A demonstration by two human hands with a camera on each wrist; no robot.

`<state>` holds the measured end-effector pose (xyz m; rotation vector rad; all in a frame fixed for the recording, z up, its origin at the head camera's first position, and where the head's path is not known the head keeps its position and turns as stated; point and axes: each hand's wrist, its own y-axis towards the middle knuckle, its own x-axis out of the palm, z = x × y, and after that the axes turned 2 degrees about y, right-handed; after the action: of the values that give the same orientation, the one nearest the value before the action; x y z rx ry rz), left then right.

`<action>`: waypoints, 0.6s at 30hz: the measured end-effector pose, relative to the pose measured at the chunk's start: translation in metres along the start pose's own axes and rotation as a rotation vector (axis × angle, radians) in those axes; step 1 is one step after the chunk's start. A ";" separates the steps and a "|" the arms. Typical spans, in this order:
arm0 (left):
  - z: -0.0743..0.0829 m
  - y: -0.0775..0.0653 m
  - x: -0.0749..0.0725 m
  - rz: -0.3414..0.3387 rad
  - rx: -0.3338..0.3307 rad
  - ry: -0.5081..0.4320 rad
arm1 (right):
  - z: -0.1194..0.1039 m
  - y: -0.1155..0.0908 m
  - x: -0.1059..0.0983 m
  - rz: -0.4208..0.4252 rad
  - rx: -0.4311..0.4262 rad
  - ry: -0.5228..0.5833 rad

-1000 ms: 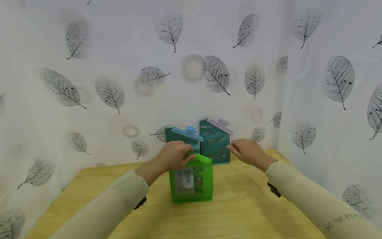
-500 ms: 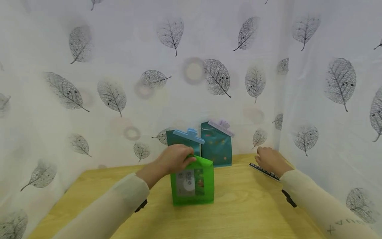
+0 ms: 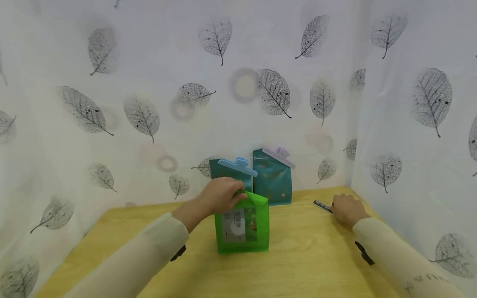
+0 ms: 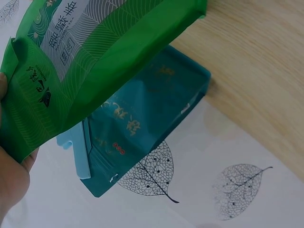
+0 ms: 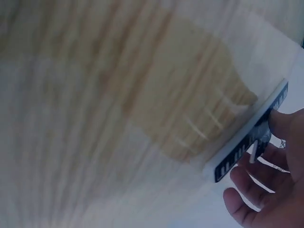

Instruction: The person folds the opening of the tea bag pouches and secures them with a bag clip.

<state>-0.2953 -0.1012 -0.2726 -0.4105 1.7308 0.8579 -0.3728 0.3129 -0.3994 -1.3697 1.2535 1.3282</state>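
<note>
My left hand (image 3: pixel 223 194) grips the folded top of a bright green tea bag (image 3: pixel 262 227), which stands upright on the table. In the left wrist view, the green tea bag (image 4: pixel 90 95) covers part of a teal bag behind it. On the right side of the table, my right hand (image 3: pixel 349 209) holds a long bag clip (image 3: pixel 322 206) with black-and-white stripes. The right wrist view has the thumb and index finger pinching the grip of this bag clip (image 5: pixel 240 149), while the other fingers are loosely bent beneath it.
Two teal bags stand at the back against the leaf-printed curtain (image 3: pixel 149 62). A blue clip (image 3: pixel 238 166) sits on the left teal bag (image 3: pixel 218 169), a lilac clip (image 3: pixel 278 157) on the right teal bag (image 3: pixel 273 182). The wooden table (image 3: pixel 298 256) ends at the curtains.
My right hand has moved from beside the right teal bag to the right and down onto the striped bag clip. The left hand keeps its grip on the green tea bag.
</note>
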 end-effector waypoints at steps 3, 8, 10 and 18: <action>-0.001 0.000 -0.003 0.003 0.006 -0.008 | 0.002 0.003 -0.006 -0.114 0.043 0.085; -0.005 0.007 -0.016 0.043 0.011 0.009 | 0.000 0.009 -0.029 -0.177 -0.002 0.123; -0.006 0.006 -0.016 0.046 0.008 0.014 | -0.004 0.009 -0.031 -0.204 -0.021 0.121; -0.004 0.001 0.001 0.030 0.020 -0.011 | -0.015 -0.002 -0.022 -0.306 0.028 0.135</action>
<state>-0.2989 -0.1034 -0.2729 -0.3670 1.7380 0.8623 -0.3676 0.3003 -0.3760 -1.5807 1.0921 1.0180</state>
